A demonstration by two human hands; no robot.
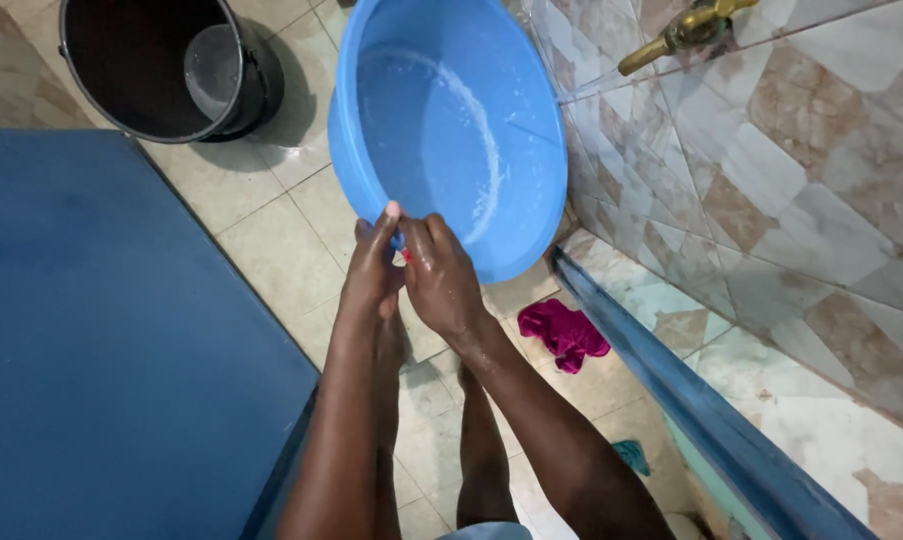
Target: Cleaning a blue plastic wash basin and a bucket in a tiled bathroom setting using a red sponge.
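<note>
Both forearms reach forward to the near rim of a blue basin (442,130), tipped up so its hollow faces the camera. Left hand (372,270) and right hand (440,275) sit side by side, fingers clamped on that rim. Soapy streaks cling inside; a black bucket (152,60) stands beyond, on the floor.

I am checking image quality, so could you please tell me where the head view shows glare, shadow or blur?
Head view: sharp overall; soft sheen on the wet basin and on both hands; the bucket casts a dark shadow on the floor tiles; the wall is evenly lit.
</note>
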